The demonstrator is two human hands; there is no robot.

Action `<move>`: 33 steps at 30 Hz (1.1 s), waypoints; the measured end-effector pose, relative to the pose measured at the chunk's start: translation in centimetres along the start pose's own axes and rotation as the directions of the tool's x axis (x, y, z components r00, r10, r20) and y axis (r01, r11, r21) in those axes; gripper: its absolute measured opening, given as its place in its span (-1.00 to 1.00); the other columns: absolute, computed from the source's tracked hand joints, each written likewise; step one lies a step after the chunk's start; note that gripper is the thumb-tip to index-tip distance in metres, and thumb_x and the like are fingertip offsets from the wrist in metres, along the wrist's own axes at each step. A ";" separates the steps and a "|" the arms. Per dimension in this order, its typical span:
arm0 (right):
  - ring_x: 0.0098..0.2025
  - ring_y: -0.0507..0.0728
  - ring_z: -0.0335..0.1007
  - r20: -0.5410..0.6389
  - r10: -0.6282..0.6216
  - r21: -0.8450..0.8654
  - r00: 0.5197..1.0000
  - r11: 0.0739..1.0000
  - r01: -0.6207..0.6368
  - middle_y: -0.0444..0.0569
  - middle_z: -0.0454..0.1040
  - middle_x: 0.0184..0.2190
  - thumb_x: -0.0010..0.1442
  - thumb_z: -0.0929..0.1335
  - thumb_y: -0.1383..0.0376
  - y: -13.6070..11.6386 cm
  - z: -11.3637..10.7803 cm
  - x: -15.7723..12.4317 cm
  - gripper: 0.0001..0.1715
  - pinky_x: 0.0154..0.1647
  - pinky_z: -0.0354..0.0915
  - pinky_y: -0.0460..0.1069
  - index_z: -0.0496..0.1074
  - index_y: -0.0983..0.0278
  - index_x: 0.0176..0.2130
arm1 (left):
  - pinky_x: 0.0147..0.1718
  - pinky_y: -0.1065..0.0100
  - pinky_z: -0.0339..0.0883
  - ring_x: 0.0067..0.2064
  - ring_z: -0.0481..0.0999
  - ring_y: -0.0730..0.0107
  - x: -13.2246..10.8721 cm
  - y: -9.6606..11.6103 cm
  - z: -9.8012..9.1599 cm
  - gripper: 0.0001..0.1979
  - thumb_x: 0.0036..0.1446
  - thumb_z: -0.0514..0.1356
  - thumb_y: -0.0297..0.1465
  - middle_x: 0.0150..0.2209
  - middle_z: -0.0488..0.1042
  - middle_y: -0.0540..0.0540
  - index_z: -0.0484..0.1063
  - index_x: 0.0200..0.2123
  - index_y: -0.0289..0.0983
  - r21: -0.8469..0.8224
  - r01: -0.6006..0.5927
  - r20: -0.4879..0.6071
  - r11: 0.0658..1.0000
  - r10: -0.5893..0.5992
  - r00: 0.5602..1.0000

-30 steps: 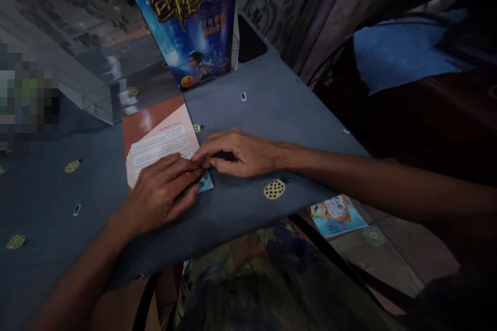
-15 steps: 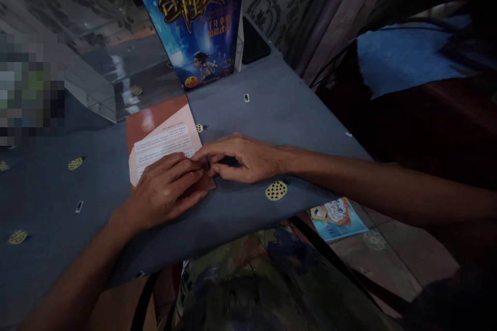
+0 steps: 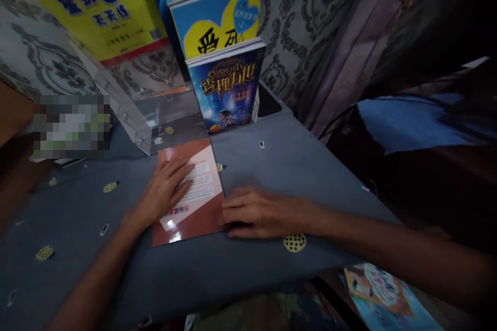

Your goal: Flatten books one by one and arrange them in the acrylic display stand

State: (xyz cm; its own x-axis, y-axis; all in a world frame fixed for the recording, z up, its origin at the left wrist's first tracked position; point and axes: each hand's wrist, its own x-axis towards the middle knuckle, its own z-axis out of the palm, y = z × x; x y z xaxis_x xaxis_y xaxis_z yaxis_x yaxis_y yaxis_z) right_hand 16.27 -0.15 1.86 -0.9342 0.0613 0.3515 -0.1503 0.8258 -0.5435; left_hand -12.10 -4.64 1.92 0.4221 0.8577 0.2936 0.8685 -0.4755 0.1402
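Note:
A thin reddish-brown booklet (image 3: 194,207) with a pale text panel lies flat on the grey-blue tablecloth (image 3: 272,165). My left hand (image 3: 165,189) rests flat on the booklet's left half, fingers stretched out and apart. My right hand (image 3: 260,212) lies on the cloth at the booklet's right edge, fingers extended towards it and slightly curled, with nothing visible in them. Behind the booklet a dark blue illustrated book (image 3: 227,88) stands upright.
More books stand stacked behind: a blue-and-yellow one (image 3: 217,15) and a large yellow one (image 3: 101,0). A clear acrylic stand (image 3: 155,119) sits at the back left. The table's right edge drops off to dark furniture. A colourful booklet (image 3: 382,295) lies below, lower right.
The view has tilted up, showing more books. My hands, which were pinching together at the booklet's lower corner, have parted: the left now lies flat on it, the right beside it.

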 end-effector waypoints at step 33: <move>-0.17 0.11 0.51 0.044 0.102 -0.144 0.994 0.985 -0.095 -0.04 0.60 -0.21 0.42 0.28 0.37 2.2 -3.6 -0.4 -0.79 -0.05 0.30 0.07 0.51 0.23 -0.08 | -0.26 0.17 0.41 -0.27 0.61 0.04 1.7 2.6 -3.9 -0.43 0.39 -0.10 -0.15 -0.38 0.60 -0.33 0.62 -0.31 -0.33 0.546 0.421 0.206 0.724 -0.603 0.770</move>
State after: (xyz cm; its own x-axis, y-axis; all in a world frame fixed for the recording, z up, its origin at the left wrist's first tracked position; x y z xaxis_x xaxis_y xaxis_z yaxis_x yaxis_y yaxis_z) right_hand 17.44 3.61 3.28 -0.9580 0.1208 0.2600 -0.0126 0.8883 -0.4591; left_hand -10.13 -5.16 6.44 -0.1454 0.9880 -0.0531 0.9487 0.1240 -0.2908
